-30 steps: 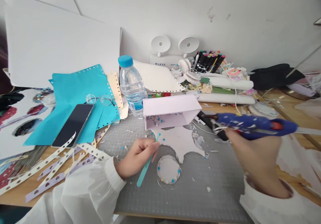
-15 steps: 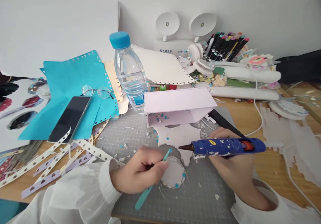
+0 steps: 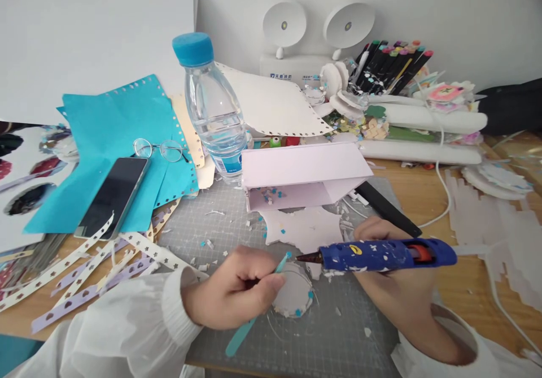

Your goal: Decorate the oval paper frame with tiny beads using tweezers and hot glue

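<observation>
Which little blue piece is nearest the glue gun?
The blue piece on the teal tool in the left hand; those on the disc and cutout lie farther.

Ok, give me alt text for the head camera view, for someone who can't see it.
The left hand holds turquoise tweezers with a tiny blue piece at the tip, while the right hand grips a blue hot glue gun, nozzle beside it. Below, a pale disc lies on a grey cutting mat, with a lilac box and water bottle behind.
</observation>
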A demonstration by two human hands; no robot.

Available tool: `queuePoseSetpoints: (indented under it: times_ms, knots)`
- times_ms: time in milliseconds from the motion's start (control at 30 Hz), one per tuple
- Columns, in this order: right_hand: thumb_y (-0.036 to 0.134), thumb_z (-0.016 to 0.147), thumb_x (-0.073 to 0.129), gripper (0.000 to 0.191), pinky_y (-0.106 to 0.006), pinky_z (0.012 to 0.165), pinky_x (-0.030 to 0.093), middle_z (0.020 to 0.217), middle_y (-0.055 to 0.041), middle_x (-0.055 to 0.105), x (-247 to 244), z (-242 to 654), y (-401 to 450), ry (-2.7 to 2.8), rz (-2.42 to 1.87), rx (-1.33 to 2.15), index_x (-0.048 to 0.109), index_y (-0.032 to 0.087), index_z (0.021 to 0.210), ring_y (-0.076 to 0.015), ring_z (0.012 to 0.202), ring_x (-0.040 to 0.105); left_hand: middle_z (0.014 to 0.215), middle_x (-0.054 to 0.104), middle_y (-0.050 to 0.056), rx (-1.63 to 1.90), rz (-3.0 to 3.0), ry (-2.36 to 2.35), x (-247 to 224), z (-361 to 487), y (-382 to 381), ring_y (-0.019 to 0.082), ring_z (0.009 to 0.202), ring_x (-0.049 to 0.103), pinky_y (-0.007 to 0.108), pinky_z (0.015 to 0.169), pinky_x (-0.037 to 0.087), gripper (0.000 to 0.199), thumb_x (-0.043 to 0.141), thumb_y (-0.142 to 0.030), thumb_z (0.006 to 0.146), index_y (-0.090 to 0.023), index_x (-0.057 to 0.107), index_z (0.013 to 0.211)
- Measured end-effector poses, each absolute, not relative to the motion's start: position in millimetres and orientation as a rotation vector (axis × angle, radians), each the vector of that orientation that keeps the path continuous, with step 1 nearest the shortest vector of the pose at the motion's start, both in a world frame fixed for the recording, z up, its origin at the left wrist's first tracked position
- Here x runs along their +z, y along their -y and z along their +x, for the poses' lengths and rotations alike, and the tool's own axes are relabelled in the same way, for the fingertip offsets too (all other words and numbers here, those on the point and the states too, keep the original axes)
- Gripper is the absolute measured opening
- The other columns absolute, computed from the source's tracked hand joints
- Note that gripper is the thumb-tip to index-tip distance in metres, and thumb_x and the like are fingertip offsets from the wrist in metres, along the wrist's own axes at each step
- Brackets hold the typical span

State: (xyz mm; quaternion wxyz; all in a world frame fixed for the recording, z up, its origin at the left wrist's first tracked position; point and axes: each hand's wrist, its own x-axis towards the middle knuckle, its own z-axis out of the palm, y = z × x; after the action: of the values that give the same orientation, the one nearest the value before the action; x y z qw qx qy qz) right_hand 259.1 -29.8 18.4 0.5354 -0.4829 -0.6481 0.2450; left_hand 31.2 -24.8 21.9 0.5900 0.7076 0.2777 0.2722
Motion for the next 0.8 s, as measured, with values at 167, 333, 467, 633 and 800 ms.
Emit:
queuePoseSetpoints:
  times_ms: [167, 333, 467, 633, 800]
  knots:
    - [0.003, 0.064, 0.063, 0.023, -0.026, 0.048, 0.036, 0.058, 0.0029, 0.050, 17.8, 259.0, 30.1, 1.531, -1.147, 0.594, 0.049, 0.021, 0.064, -0.0132, 0.051, 0.048, 0.043, 0.037, 0.000, 0.606, 1.661, -0.683, 23.6, 32.6, 24.9, 0.011, 0.045, 0.033, 0.028, 0.047, 0.030, 0.055, 0.030, -0.047, 0.096, -0.020, 0.028, 0.049]
    - [0.005, 0.065, 0.063, 0.021, -0.026, 0.047, 0.036, 0.058, 0.0028, 0.051, 17.7, 258.6, 30.1, 1.518, -1.155, 0.588, 0.049, 0.021, 0.064, -0.0129, 0.051, 0.049, 0.043, 0.036, -0.001, 0.614, 1.665, -0.669, 22.1, 32.6, 25.4, 0.011, 0.045, 0.034, 0.028, 0.047, 0.029, 0.053, 0.031, -0.044, 0.096, -0.020, 0.027, 0.049]
    - [0.004, 0.065, 0.063, 0.022, -0.027, 0.047, 0.036, 0.058, 0.0029, 0.050, 17.4, 259.9, 29.7, 1.523, -1.164, 0.578, 0.049, 0.021, 0.064, -0.0130, 0.051, 0.048, 0.045, 0.036, -0.001, 0.622, 1.658, -0.653, 21.3, 32.3, 25.7, 0.011, 0.046, 0.034, 0.029, 0.048, 0.028, 0.050, 0.034, -0.037, 0.096, -0.020, 0.026, 0.050]
    - [0.002, 0.065, 0.062, 0.024, -0.027, 0.047, 0.036, 0.058, 0.0029, 0.049, 17.1, 261.0, 29.7, 1.556, -1.129, 0.580, 0.048, 0.021, 0.065, -0.0131, 0.052, 0.048, 0.045, 0.034, -0.002, 0.621, 1.650, -0.655, 21.4, 32.2, 25.4, 0.011, 0.046, 0.033, 0.029, 0.048, 0.027, 0.048, 0.035, -0.035, 0.096, -0.020, 0.026, 0.051]
    - [0.002, 0.066, 0.062, 0.024, -0.027, 0.048, 0.037, 0.059, 0.0025, 0.050, 17.9, 260.8, 29.8, 1.570, -1.124, 0.574, 0.048, 0.021, 0.065, -0.0136, 0.052, 0.048, 0.045, 0.034, -0.002, 0.618, 1.649, -0.648, 20.2, 32.4, 25.3, 0.011, 0.046, 0.033, 0.028, 0.048, 0.027, 0.047, 0.035, -0.034, 0.096, -0.020, 0.026, 0.051]
